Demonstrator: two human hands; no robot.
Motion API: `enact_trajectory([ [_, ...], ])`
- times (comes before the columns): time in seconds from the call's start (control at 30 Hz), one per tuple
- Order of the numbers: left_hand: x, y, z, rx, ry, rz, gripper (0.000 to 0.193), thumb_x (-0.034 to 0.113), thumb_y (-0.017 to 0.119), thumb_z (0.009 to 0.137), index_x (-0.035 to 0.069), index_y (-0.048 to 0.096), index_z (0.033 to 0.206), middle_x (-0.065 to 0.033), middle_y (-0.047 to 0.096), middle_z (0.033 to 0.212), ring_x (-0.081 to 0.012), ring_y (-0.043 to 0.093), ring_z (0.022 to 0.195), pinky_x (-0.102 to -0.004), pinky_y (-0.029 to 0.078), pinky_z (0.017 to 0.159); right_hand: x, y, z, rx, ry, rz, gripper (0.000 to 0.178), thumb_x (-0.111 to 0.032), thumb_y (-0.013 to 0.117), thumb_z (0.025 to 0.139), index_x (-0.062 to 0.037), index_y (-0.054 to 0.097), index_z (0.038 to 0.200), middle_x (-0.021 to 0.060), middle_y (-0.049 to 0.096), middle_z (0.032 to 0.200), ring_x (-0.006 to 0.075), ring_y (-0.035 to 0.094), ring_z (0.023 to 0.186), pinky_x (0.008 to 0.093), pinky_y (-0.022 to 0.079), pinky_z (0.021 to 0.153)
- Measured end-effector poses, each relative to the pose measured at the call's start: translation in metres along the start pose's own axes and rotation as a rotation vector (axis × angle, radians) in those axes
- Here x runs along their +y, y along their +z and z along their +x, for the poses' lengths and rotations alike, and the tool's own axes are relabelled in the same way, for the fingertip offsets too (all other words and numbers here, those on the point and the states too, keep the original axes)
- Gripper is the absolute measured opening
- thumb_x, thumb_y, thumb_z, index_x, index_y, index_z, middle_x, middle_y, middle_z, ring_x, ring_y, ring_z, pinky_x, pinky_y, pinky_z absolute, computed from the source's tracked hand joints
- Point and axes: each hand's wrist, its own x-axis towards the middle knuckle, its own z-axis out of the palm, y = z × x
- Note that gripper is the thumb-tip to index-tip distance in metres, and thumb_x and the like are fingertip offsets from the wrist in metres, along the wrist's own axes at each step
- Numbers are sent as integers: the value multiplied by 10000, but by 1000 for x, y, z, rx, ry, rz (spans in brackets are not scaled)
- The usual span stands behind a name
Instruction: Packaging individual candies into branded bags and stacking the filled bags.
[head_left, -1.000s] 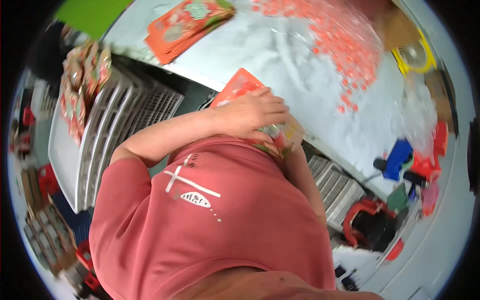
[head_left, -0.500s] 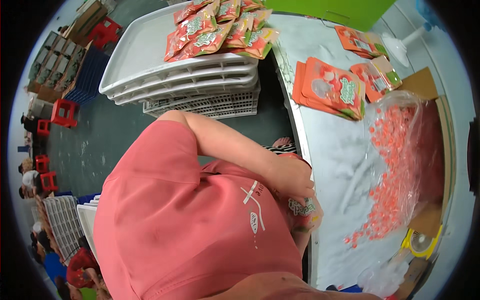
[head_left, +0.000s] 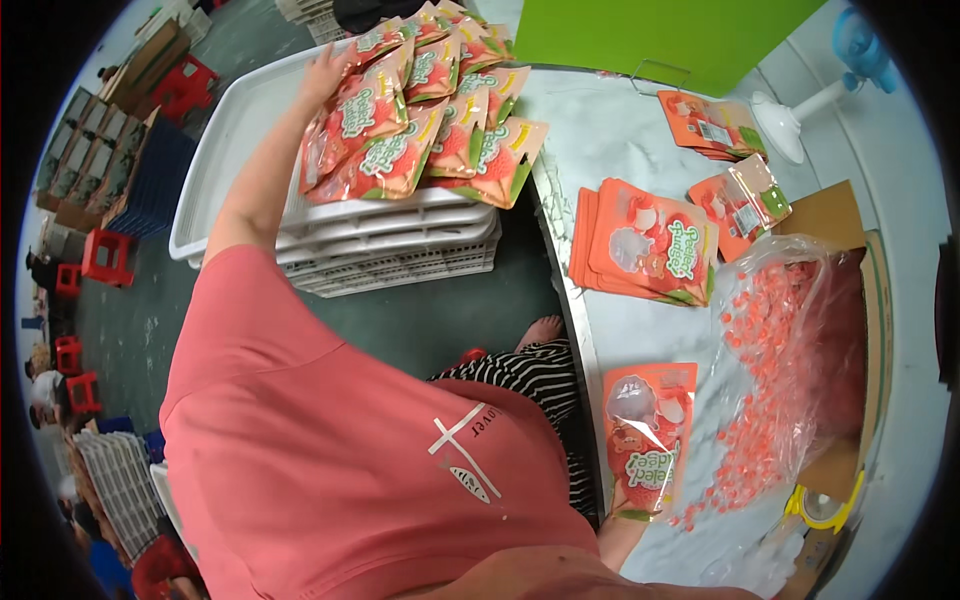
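Seen from above, a person in a pink T-shirt and striped trousers is beside a pale desk (head_left: 600, 105), arms stretched apart. At the upper left, the left hand (head_left: 322, 78) is at the edge of a heap of filled pouches (head_left: 385, 150), glossy red and orange with green corners, lying on the top white tray (head_left: 235, 135) of a stack. Its fingers reach onto the heap, but whether they are spread or pinching a pouch cannot be told. At the lower right, the right hand (head_left: 625, 518) holds a single orange pouch (head_left: 652, 425) by its near end, over the desk edge; the fingers pinch that end and are partly hidden by it. Farther along the desk lies a neat stack of flat pouches (head_left: 645, 240), with two smaller groups beyond it. To the right, small red pieces (head_left: 755, 400) spill from a clear plastic bag (head_left: 825, 285) in a cardboard box (head_left: 822, 215), with a yellow fan (head_left: 825, 508) nearby.
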Motion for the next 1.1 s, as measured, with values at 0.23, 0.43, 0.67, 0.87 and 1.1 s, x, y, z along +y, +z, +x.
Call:
enact_trajectory([
  [0.23,26,81,13,-43,-224,-961,570,491,454,1006,205,405,1496,-173,396,1531,-352,363,1418,-403,327,1147,-11,16,39,-26,15,-61,450,-204,597,927,-57,528,1346,110,610,1239,252,650,1005,353,561,832],
  [0.43,64,46,13,-47,-81,-1188,650,534,462,1000,121,401,1498,-166,405,1529,-302,367,1427,-358,283,1160,-11,35,62,-154,51,-91,431,-190,599,926,-54,537,1330,100,617,1221,238,648,1006,342,558,837],
  [0.67,95,9,9,-40,-61,-1262,635,515,453,1011,105,402,1493,-157,419,1521,-294,367,1423,-352,273,1165,-9,48,69,-309,85,-107,410,-174,602,925,-52,548,1312,90,624,1201,222,645,1007,330,554,843],
  [0.87,80,31,11,-38,-26,-1304,627,516,457,1007,152,376,1511,-144,387,1545,-288,344,1441,-344,265,1169,-7,43,69,-413,99,-116,392,-160,604,924,-49,557,1296,80,631,1184,209,642,1008,319,551,848],
  [1.1,100,54,22,121,109,-1278,527,392,431,1043,128,395,1498,-136,411,1528,-291,357,1427,-353,262,1175,2,31,60,-420,139,-80,371,-144,607,923,-46,568,1278,69,638,1163,193,639,1009,307,547,853],
])
